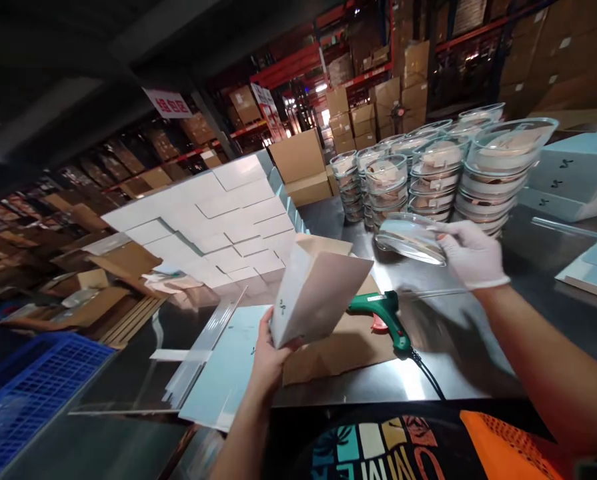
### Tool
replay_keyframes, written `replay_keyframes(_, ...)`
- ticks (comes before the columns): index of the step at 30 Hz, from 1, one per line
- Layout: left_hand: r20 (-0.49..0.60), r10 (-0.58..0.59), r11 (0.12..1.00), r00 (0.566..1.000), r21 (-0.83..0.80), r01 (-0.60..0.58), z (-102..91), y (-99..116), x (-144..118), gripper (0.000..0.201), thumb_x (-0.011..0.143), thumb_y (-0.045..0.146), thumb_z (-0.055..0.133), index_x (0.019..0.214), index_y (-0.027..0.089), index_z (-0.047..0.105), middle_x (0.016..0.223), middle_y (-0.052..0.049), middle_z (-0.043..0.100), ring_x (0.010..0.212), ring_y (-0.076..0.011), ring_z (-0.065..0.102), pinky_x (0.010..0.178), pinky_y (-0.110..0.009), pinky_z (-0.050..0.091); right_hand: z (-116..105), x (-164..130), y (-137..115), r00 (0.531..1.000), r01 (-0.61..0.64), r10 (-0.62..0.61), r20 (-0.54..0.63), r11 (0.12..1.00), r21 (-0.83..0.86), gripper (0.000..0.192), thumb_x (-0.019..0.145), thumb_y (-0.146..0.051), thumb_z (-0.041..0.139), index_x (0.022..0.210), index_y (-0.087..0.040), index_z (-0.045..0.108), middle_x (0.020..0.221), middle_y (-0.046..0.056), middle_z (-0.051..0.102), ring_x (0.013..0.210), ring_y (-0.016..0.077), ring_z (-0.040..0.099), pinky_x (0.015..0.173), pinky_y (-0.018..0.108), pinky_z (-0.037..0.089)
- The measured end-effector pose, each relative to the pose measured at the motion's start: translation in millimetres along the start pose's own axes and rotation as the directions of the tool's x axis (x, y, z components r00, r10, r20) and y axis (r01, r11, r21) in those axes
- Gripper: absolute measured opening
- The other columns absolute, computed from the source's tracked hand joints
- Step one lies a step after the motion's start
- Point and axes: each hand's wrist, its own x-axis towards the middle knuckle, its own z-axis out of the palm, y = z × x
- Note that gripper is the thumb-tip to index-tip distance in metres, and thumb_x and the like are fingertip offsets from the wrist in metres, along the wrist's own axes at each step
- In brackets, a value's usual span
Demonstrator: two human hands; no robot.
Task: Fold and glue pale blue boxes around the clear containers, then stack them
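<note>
While your left hand (269, 348), bare and partly curled, gripped one white box (323, 293) near its lower end, tilted above the table (463, 373), your right hand (473, 252), white-gloved, pinched one glass dish (411, 239) by its edge, fingers nearly closed, to the box's right, in the head view. Also listed there: one green glue gun (378, 305), lying on a cardboard sheet (338, 360) between your hands; several stacks of glass dishes (435, 183), behind the held dish; one wall of white boxes (213, 220), left; clear plastic strips (205, 350), beside a pale blue board (228, 363); one blue crate (53, 373), far left.
</note>
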Motion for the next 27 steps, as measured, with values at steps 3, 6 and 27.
replay_keyframes(3,0.066,-0.017,1.000,0.998,-0.013,0.018,11.8,-9.8,-4.8,0.101,0.061,0.039,0.096,0.150,0.026,0.050,0.149,-0.012,0.060,0.137,-0.0361,0.059,0.116,-0.049,0.049,-40.7,4.3,-55.0,0.992,0.104,-0.087,-0.091,0.973,0.207,0.029,0.097,-0.047,0.067,0.108,-0.022,0.077,0.106,0.008,0.079,0.094,0.0217,0.075,0.093,0.043,0.062)
replay_keyframes(6,0.147,-0.055,0.994,0.988,-0.085,0.068,21.2,-17.2,-10.9,0.102,0.058,0.037,0.099,0.148,0.027,0.052,0.140,-0.011,0.066,0.127,-0.0346,0.066,0.109,-0.048,0.055,-61.0,-5.4,-106.3,0.960,0.192,-0.253,0.122,0.908,0.372,0.019,0.095,-0.045,0.075,0.098,-0.027,0.082,0.105,0.005,0.081,0.102,0.0228,0.078,0.093,0.041,0.065)
replay_keyframes(27,0.111,0.415,0.910,0.903,-0.081,-0.408,53.1,-0.3,-35.8,0.059,0.092,0.076,0.064,0.107,0.021,0.078,0.108,-0.014,0.075,0.117,-0.0339,0.069,0.101,-0.046,0.057,65.0,-150.1,-105.7,0.870,-0.339,0.033,0.493,0.765,0.547,0.057,0.101,-0.064,0.059,0.140,-0.023,0.068,0.137,0.013,0.073,0.130,0.0330,0.069,0.113,0.049,0.055)
